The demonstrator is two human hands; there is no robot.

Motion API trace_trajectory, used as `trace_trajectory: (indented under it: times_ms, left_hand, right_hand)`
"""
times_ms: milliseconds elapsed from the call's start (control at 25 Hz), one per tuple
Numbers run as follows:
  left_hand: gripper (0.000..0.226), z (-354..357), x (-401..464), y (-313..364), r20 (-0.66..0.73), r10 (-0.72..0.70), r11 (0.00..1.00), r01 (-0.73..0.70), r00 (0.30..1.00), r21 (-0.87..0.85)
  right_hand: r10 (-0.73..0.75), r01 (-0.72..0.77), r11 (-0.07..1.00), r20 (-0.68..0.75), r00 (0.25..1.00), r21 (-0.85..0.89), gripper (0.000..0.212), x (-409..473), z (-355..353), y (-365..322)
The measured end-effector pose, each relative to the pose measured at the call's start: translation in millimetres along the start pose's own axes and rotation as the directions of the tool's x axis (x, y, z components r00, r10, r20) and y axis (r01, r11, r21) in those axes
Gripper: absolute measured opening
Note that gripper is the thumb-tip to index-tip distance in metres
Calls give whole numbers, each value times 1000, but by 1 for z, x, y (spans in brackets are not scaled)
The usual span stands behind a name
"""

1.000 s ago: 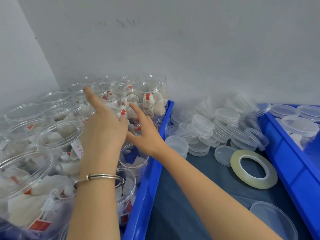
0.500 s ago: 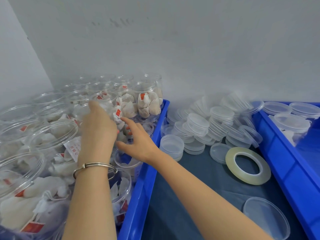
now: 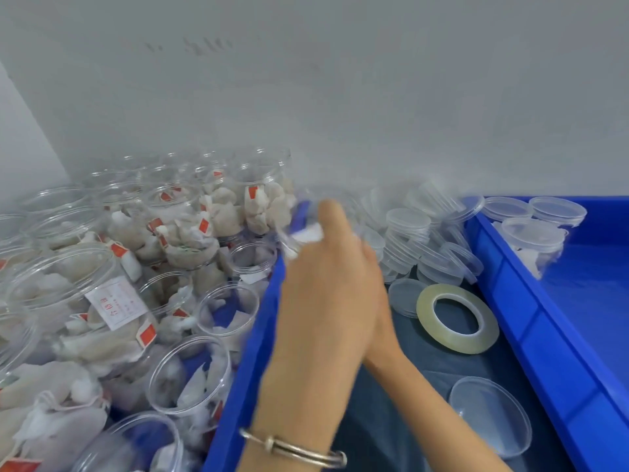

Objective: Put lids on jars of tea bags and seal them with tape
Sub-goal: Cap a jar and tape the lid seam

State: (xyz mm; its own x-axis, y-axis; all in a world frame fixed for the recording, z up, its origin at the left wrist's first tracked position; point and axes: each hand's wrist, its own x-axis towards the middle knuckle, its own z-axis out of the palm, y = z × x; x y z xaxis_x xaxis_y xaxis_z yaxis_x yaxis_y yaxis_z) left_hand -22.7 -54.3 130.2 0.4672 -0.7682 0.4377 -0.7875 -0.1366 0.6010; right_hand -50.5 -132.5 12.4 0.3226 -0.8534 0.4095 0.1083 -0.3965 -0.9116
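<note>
My left hand (image 3: 326, 284), a bangle on its wrist, grips a blurred clear jar (image 3: 299, 236) with white tea bags inside, held above the right rim of the left blue bin (image 3: 252, 352). Only the wrist and a few knuckles of my right hand (image 3: 381, 321) show; the rest lies behind the left hand, so its hold is hidden. Several open jars of tea bags (image 3: 224, 311) fill the left bin. A heap of clear lids (image 3: 408, 223) lies on the dark cloth past my hands. The tape roll (image 3: 425, 315) lies flat just to the right of them.
A second blue bin (image 3: 531, 318) on the right holds a few lidded jars (image 3: 531, 233). One loose clear lid (image 3: 490, 417) lies on the cloth near the front. A grey wall closes off the back and left.
Both hands have left the jars in the left bin and moved right over its rim, now bringing a jar with them. The view has shifted right as well.
</note>
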Motion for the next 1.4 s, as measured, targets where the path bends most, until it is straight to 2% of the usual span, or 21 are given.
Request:
trace_trajectory:
  times_ms: [120,200,280,360,400,440,480,520,560,640,680,800,920,960,1000,1040,1080,1120,1160,1280,1400]
  left_hand:
    - [8,52,-20,-5,246,33,997,-50,969,62]
    - [6,76,-33,-15,392,19,1000,-18,920,-5]
    - [7,86,-43,-29,455,7,997,28,890,-70]
    - [12,89,-52,-45,468,25,996,20,884,-91]
    - [14,89,-55,-52,477,51,996,-11,877,-87]
    - [15,88,-58,-59,483,81,994,-38,872,-99]
    - [16,87,-61,-64,483,115,990,-61,868,-126]
    - [16,87,-62,-68,482,150,983,-79,863,-164]
    - [15,86,-62,-71,480,188,974,-98,857,-206]
    - [12,86,-63,-79,475,254,949,-122,843,-291]
    - [11,86,-63,-83,468,289,934,-137,835,-331]
    - [6,88,-66,-95,399,377,900,-229,836,-372]
    - [16,92,-68,-102,160,381,879,-303,911,-367]
    - [29,94,-70,-104,92,349,873,-288,933,-395]
    - [53,97,-72,-104,71,291,868,-232,954,-438]
    - [84,103,-73,-104,106,237,854,-155,966,-497]
    - [112,110,-74,-103,187,197,835,-65,962,-546]
    - [130,118,-74,-100,279,170,808,28,945,-589]
    - [138,127,-75,-96,332,152,777,95,931,-622]
    - [124,147,-74,-91,290,70,722,152,954,-674]
    - [98,153,-66,-92,240,62,728,121,969,-675]
  right_hand:
    - [140,-152,943,-60,988,-295,56,-42,-47,33]
    - [219,-213,903,-28,975,-372,43,-60,-64,43]
    - [311,-238,902,162,936,-361,45,-65,-87,41]
    - [337,-217,933,487,806,-286,51,-54,-116,34]
    - [328,-191,936,539,776,-296,54,-43,-128,32]
    - [313,-143,921,468,827,-364,55,-29,-136,35]
    - [268,-95,864,294,917,-494,53,-12,-140,41]
    - [223,-89,747,122,967,-659,51,6,-138,45]
    - [241,-124,583,25,970,-803,58,22,-132,50]
    - [397,-119,279,2,918,-953,84,47,-115,64]
    - [459,-76,189,19,888,-979,93,57,-110,72]
    - [478,-59,57,-25,878,-997,97,69,-103,92]
    - [480,-74,-8,-69,875,-997,89,62,-102,98]
    - [466,-57,24,-40,884,-998,87,58,-105,97]
    - [417,-58,125,-1,909,-991,84,55,-108,93]
    - [341,-93,304,17,940,-948,77,53,-113,84]
    - [262,-145,551,6,965,-822,69,50,-115,71]
    - [198,-171,773,-23,980,-610,63,48,-116,55]
    - [147,-153,889,-49,988,-432,60,46,-119,38]
    - [126,-125,952,-15,992,-280,60,31,-132,-13]
    - [29,32,889,126,992,-457,53,-10,-127,-37]
